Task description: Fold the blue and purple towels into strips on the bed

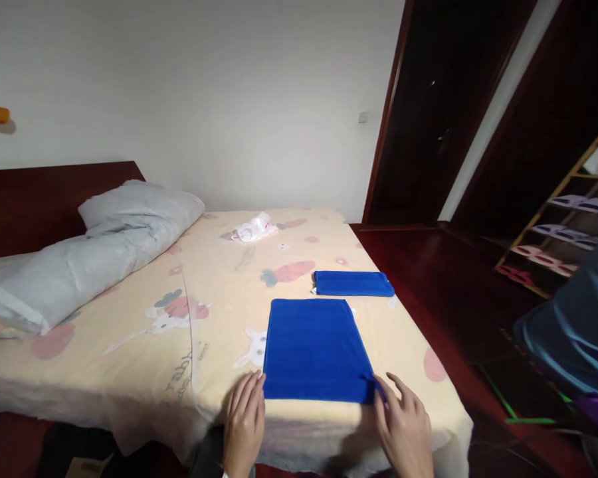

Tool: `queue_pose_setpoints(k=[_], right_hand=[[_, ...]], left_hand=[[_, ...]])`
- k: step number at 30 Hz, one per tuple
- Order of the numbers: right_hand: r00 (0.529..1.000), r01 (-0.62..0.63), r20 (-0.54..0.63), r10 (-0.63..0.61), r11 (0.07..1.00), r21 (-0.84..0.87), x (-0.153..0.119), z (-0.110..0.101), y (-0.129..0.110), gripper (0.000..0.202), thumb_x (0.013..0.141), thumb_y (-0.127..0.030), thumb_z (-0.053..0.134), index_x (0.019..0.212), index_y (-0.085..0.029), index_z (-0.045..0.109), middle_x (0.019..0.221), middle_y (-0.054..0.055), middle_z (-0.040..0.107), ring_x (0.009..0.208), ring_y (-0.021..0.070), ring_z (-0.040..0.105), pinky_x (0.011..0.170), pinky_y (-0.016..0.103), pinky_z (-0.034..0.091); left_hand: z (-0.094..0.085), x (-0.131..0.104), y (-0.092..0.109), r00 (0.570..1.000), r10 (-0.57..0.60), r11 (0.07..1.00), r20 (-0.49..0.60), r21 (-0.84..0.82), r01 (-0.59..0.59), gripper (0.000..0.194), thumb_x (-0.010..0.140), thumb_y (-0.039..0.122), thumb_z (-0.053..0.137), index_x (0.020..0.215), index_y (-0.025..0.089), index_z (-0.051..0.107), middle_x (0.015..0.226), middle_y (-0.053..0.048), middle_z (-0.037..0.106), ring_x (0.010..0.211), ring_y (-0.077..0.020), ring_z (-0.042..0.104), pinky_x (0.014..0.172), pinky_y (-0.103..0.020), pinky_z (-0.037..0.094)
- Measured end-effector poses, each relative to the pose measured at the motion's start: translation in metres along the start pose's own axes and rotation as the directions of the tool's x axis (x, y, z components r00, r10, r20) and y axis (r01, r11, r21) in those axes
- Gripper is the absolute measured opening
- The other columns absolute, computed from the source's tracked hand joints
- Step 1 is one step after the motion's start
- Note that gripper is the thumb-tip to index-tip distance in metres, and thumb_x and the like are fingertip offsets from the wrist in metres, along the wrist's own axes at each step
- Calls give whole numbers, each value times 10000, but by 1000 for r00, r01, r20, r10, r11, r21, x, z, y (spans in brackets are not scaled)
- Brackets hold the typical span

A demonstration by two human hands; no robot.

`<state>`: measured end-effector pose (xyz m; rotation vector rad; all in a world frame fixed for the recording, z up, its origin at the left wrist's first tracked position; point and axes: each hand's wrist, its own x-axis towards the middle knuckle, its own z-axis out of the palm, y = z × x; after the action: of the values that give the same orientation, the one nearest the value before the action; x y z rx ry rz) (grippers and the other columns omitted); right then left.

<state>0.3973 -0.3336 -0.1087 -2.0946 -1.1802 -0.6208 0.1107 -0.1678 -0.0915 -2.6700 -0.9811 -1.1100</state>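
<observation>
At the near edge of the bed (144,365), two bare hands flanked a flat blue cloth (316,348) that lay spread on the pale yellow printed sheet (224,305). The left hand (245,418) had its fingers close together, their tips touching the cloth's near left corner; whether it gripped the fabric could not be told, since the thumb was hidden. The right hand (403,421) held the near right corner between thumb and fingers in a narrow pinch, and the fabric puckered there into a small raised fold. The cloth's near edge ran straight between the hands, just short of the drop of the mattress. Off to the right, well apart from the bed, hung or stood a dark blue draped item (573,312), partly cut off by the frame. Just beyond the cloth, a second blue cloth (353,283) lay folded into a long strip near the bed's right edge. To the left, a bunched grey quilt (129,232) stretched toward the dark headboard (44,199). Farther back lay a crumpled white packet (254,228), and behind everything rose a plain wall (229,99) beside a dark door (443,99)
</observation>
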Motion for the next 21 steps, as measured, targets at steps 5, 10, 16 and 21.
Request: queue_pose_setpoints(k=[5, 10, 16, 21], right_hand=[[921, 360, 86, -380, 914, 186, -9, 3, -65, 592, 977, -277, 462, 1550, -238, 322, 1503, 84, 494, 1365, 292, 473, 1110, 492, 416], [883, 406, 184, -432, 899, 163, -13, 29, -74, 730, 997, -373, 487, 1605, -178, 133, 1527, 98, 455, 1373, 279, 480, 1125, 449, 412], [887, 405, 226, -404, 913, 42, -16, 24, -11, 760, 993, -420, 499, 1607, -186, 118, 1534, 90, 439, 1368, 276, 486, 1110, 423, 425], [873, 398, 293, -389, 917, 31, -18, 15, 20, 743, 998, -405, 488, 1605, -179, 125, 1563, 109, 389, 1397, 286, 446, 1114, 452, 442]], left_hand=[[2, 14, 55, 933, 299, 951, 202, 17, -308, 596, 978, 172, 443, 1562, 191, 325, 1548, -45, 457, 1436, -238, 413, 1168, -422, 399], [25, 16, 60, 918, 270, 952, 290, 63, -300, 636, 1009, 343, 456, 1584, 165, 253, 1596, -71, 363, 1455, -260, 379, 1151, -443, 415], [24, -7, 12, 932, 187, 971, 309, 88, -224, 654, 1010, 388, 487, 1589, 204, 244, 1587, -70, 385, 1435, -259, 414, 1145, -436, 429], [18, -15, -8, 950, 127, 985, 286, 80, -155, 635, 1018, 309, 474, 1594, 220, 222, 1568, -64, 423, 1425, -236, 432, 1123, -418, 470]])
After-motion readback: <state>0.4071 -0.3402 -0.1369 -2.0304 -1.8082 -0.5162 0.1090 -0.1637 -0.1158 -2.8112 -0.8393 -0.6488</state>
